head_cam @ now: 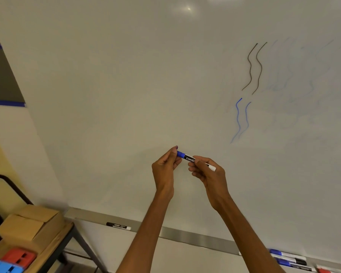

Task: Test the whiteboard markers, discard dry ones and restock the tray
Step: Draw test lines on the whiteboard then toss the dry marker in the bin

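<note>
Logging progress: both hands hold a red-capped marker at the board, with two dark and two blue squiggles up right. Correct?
Not quite. The head view shows the marker has a blue cap, not red. The left hand and right hand do both hold it at the board, with two dark squiggles and two blue squiggles up right.

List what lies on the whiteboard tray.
One black marker at the tray's left; a cluster of markers, some blue-capped, at right. The left forearm and right forearm hide stretches between.

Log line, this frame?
left hand pinches cap | right hand grips blue marker | whiteboard: brown lines, blue lines | tray: black marker
</note>
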Action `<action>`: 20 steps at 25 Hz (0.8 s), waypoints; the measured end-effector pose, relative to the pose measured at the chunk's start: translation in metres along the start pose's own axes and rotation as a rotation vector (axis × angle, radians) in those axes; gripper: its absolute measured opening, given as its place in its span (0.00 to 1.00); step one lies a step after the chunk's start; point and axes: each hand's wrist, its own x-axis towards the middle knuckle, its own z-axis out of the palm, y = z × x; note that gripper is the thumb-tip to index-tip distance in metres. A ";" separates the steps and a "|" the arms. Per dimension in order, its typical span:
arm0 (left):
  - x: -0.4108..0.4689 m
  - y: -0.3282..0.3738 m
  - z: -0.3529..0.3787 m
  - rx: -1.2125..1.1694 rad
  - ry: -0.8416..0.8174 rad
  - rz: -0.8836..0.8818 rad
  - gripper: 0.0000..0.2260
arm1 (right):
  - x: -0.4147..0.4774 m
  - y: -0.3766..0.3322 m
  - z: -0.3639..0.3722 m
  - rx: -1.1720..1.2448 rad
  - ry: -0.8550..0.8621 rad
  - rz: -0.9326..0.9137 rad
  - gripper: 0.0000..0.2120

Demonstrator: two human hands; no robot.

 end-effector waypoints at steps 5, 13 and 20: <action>0.003 -0.007 -0.014 0.030 -0.002 0.019 0.12 | 0.000 0.015 0.006 0.032 -0.019 0.058 0.11; 0.016 -0.029 -0.063 0.156 0.028 -0.030 0.10 | -0.004 0.055 0.013 -0.058 -0.067 0.232 0.11; 0.022 -0.066 -0.140 0.128 0.280 -0.122 0.07 | -0.014 0.133 0.025 0.158 0.177 0.461 0.08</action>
